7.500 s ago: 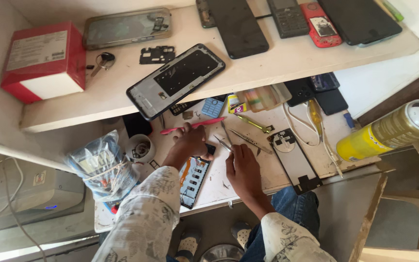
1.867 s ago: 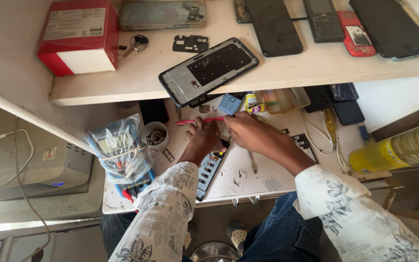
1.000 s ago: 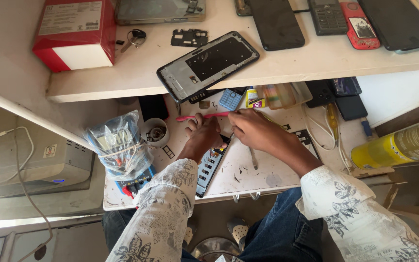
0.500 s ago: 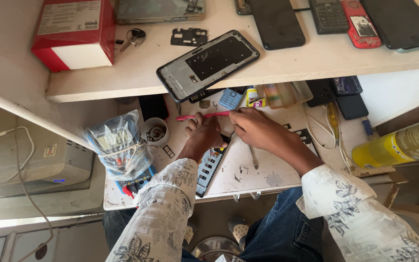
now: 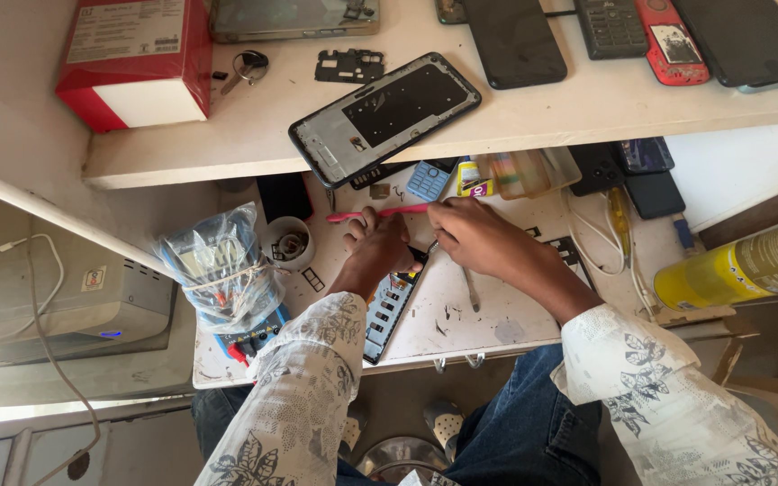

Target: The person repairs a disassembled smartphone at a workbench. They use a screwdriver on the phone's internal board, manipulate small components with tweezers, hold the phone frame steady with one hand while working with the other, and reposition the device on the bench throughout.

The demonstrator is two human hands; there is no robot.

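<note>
from the plastic bag of parts (image 5: 222, 270) we move to our left hand (image 5: 378, 247) pinning the opened phone (image 5: 391, 301) on the worktop (image 5: 497, 315), fingers closed over it to steady it, while our right hand (image 5: 479, 236) pinches a small tool beside it.

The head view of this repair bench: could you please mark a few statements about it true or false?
1. The left hand and the right hand work close together on the lower bench. True.
2. A pink tool lies just beyond the hands. True.
3. The red box stands on the lower bench. False: it is on the upper shelf.
4. The yellow can stands upright. False: it lies on its side.
5. The phone frame lies on the upper shelf. True.
</note>
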